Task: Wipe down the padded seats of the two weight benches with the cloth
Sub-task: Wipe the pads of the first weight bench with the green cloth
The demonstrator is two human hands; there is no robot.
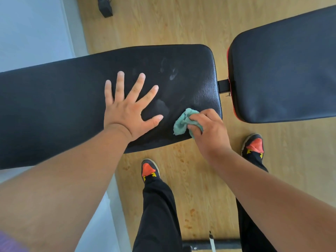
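Observation:
A long black padded seat (60, 99) runs across the view from the left edge to the middle. My left hand (130, 110) lies flat on it with fingers spread. My right hand (209, 129) grips a bunched teal cloth (182, 122) and presses it on the pad's near right corner. Pale smudges (172, 75) mark the pad beyond the cloth. A second black pad (283, 70) with a red side edge sits to the right, joined by a black metal bracket (223, 86).
Light wooden floor (163, 22) lies under the benches. My two feet in black and orange shoes (149, 169) stand close to the near pad edge. A black bar (211, 245) crosses the floor at the bottom. A white wall (32, 24) is at the left.

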